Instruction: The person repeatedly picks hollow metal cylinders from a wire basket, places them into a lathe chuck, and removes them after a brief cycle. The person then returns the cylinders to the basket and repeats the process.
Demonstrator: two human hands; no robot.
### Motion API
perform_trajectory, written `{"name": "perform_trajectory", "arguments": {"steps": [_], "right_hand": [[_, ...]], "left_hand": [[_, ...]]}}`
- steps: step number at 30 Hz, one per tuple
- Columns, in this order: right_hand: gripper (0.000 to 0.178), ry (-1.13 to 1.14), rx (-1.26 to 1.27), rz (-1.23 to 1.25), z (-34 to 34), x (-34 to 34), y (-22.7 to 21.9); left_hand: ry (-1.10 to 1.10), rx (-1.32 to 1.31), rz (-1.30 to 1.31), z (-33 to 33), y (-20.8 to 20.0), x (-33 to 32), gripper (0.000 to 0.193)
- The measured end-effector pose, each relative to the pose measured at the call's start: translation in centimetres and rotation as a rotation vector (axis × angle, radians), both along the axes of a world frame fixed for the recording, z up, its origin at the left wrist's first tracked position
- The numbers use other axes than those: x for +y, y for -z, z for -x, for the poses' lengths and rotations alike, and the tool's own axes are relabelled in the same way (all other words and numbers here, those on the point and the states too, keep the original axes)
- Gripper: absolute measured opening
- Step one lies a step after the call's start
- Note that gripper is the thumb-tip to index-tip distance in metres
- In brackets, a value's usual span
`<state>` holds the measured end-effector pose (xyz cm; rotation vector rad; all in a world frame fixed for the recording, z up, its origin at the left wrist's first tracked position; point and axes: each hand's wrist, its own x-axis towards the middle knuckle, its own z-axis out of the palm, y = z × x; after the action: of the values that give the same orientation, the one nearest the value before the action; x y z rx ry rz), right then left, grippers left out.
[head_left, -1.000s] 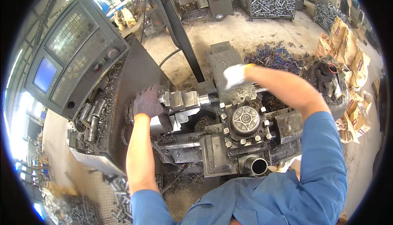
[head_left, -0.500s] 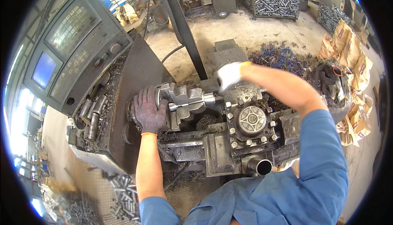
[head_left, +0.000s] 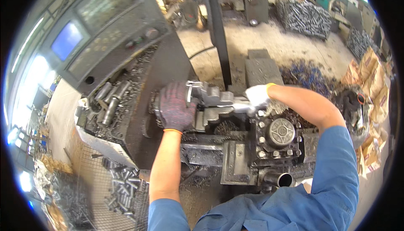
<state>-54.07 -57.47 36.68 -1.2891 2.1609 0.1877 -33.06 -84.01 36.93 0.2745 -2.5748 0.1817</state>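
My left hand (head_left: 177, 107), in a dark knitted glove with an orange cuff, lies over the body of a lathe chuck (head_left: 201, 123). Its fingers stretch across the chuck and its thumb stands apart, toward the stepped jaws (head_left: 215, 96). A shiny metal cylinder (head_left: 240, 106) sticks out to the right from between the jaws. At its outer end is my right hand (head_left: 257, 96), in a white glove with a yellow cuff, fingers closed on it. Blur and the glove hide the fingertips. Just below that hand stands the bolted tool post (head_left: 281, 132).
A control panel with a lit screen (head_left: 67, 41) rises at the left. Metal tubes (head_left: 112, 104) lie among shavings on the ledge below it. A wire basket (head_left: 99, 197) holds metal pieces at lower left. Blue-tinted shavings (head_left: 309, 74) and paper sacks (head_left: 372, 104) are at the right.
My right hand has come down from above the tool post to the cylinder's outer end. My left hand stays on the chuck. The whole view has shifted, so the machine appears farther right.
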Motion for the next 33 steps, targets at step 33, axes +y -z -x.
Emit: {"name": "perform_trajectory", "arguments": {"steps": [33], "right_hand": [[0.065, 0.826, -0.391, 0.482, -39.9, 29.8, 14.3]], "left_hand": [[0.187, -0.117, -2.919, -20.1, 15.4, 16.4, 0.035]]}}
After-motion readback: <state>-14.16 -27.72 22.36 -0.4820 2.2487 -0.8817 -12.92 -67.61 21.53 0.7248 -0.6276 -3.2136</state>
